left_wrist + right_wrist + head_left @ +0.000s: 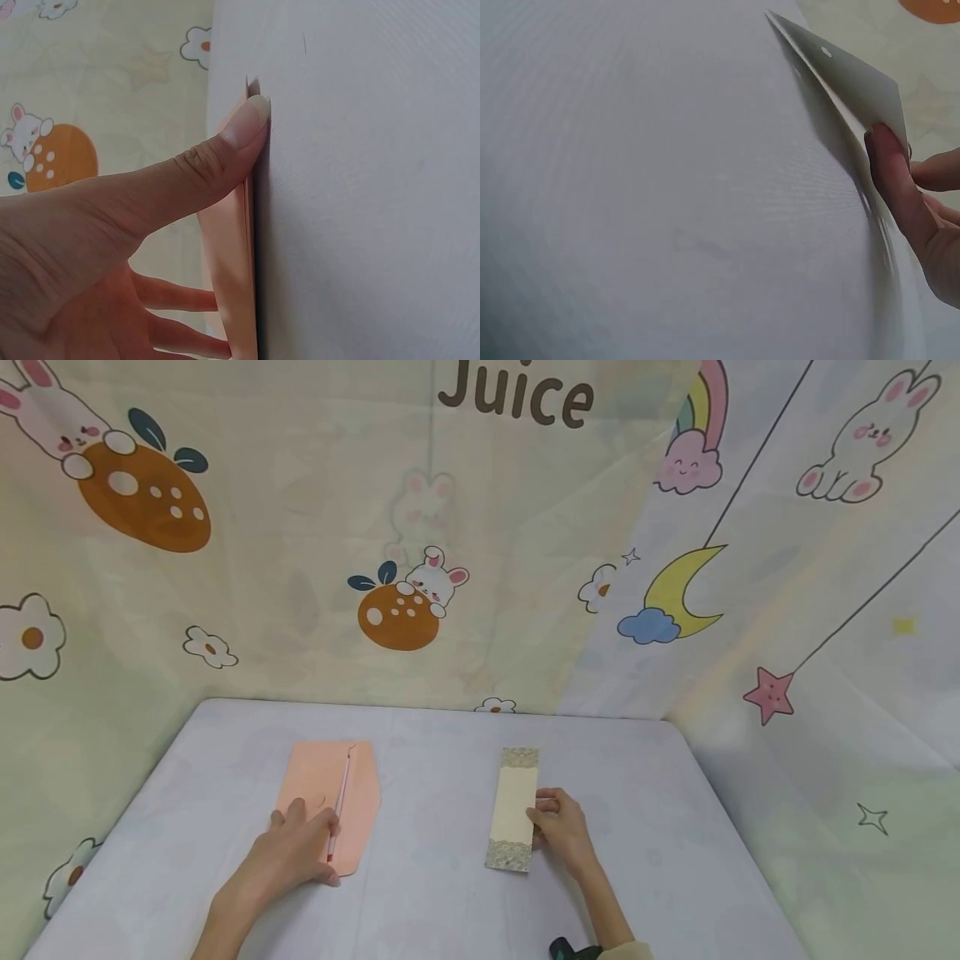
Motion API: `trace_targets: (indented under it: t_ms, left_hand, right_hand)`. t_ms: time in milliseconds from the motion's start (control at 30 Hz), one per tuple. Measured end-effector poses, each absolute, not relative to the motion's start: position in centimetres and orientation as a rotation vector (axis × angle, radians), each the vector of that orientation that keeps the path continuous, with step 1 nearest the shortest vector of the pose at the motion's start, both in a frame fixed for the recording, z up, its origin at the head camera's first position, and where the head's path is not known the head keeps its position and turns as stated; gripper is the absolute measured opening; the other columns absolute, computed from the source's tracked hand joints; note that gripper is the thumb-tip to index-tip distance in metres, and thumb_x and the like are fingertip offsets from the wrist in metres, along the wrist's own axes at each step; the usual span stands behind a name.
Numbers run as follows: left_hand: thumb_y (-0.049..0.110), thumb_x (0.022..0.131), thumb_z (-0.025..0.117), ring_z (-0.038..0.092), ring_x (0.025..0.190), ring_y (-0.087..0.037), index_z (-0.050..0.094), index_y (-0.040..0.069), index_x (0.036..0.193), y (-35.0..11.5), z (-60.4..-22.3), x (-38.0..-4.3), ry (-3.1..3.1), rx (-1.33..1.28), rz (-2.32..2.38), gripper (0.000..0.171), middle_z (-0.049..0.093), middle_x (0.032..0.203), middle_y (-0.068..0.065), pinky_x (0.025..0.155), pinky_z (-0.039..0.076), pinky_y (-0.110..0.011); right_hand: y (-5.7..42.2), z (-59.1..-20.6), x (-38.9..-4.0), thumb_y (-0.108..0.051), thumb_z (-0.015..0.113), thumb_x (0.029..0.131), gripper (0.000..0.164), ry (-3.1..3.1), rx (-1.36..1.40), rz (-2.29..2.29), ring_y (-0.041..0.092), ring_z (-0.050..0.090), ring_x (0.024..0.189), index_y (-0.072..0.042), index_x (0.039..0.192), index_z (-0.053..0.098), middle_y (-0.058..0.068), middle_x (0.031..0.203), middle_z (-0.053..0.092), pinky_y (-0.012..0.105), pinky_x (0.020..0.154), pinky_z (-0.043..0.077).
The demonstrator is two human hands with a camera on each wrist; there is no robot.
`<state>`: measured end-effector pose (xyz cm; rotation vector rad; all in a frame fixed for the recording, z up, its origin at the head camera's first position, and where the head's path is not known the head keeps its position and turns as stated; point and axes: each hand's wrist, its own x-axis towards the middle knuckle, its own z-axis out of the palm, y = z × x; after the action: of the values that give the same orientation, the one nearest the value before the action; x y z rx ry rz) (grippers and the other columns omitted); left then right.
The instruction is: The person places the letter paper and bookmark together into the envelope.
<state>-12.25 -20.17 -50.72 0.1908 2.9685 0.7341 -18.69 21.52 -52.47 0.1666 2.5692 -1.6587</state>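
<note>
A peach envelope (309, 768) lies on the left of the table, its long flap line running lengthwise. My left hand (281, 852) rests on its near part, fingers spread over the paper; the thumb (244, 124) lies along the envelope's edge in the left wrist view. To the right, a narrow cream card (515, 802) with patterned bands at both ends is pinched at its right edge by my right hand (567, 835). In the right wrist view the card (859, 79) is tilted up off the table and shows a small hole near its far end.
Both things lie on a pale cloth-covered table (435, 810). Printed cloth (510, 543) with rabbits, fruit and a moon hangs behind and at the sides. Part of a black device (572, 950) shows at my right wrist, by the near edge of the view.
</note>
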Motion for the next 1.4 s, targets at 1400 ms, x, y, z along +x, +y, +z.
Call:
trace_targets:
  t_ms: [1400]
  left_hand:
    - [0.038,0.054,0.098,0.042,0.085,-0.030,0.055,0.028,0.098,-20.2,-50.8,-12.2,2.981,0.172,0.714,0.062,0.044,0.106,-0.010,0.057,0.037,-0.036]
  right_hand:
    - [15.5,-51.7,-19.4,-0.008,0.070,0.094,0.041,2.422,-0.049,-1.726,0.016,0.065,0.063,0.005,0.130,0.057,0.015,0.100,0.066,0.035,0.058,0.059]
